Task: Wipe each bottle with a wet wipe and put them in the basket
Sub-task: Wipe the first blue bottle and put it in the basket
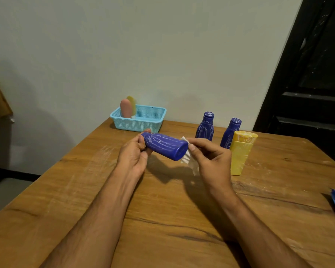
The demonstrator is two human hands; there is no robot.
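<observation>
A blue bottle (165,146) is held on its side above the middle of the surface (162,219), gripped at its neck by the left hand (132,154). A wet wipe (188,155) is pinched against its base by the right hand (211,159). The grip is only at the narrow end, so the bottle could probably slip if pressed hard.

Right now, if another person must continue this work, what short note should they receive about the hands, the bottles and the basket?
Left hand: grips the cap end of a dark blue plastic bottle, held sideways above the wooden table.
Right hand: pinches a white wet wipe at the bottle's base.
Done: a pink bottle and a pale yellow bottle stand in the light blue mesh basket.
Left: finish this bottle, then wipe two standing blue bottles and the yellow squeeze bottle; basket all.
</observation>
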